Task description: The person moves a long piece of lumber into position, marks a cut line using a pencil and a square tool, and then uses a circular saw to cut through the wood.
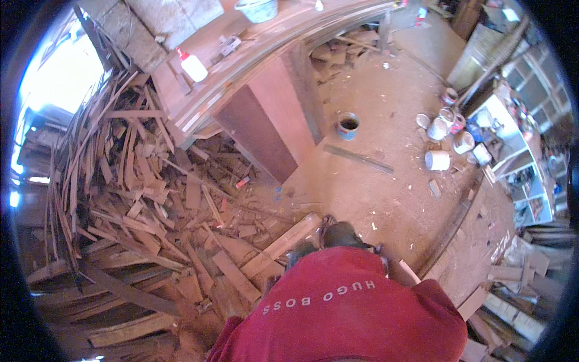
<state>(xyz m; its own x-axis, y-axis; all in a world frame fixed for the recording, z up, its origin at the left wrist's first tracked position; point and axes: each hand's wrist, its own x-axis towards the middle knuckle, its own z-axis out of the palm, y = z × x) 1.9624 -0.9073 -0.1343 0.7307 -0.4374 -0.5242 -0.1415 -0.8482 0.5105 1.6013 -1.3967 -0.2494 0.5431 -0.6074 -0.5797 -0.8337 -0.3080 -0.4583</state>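
My red shirt (338, 301) covers much of the lower view and hides most of both arms. On the right, a dark bit of my forearm (394, 273) shows past the shirt, beside a pale wood strip (409, 271); the fingers there cannot be made out. At the shirt's left edge a small dark patch may be part of my left hand, close to a long plank (283, 244) on the scrap wood; its fingers are hidden. Ahead, several wide boards (256, 133) lean against the workbench (175, 99).
The bench bears a white bottle with a red cap (193, 67), a hand plane (227, 46) and a pale basin (258, 11). Scrap wood (132, 175) heaps on the left. An open can (348, 125) and a flat strip (359, 159) lie on the floor; paint tubs (438, 160) stand right, near a white shelf (512, 145).
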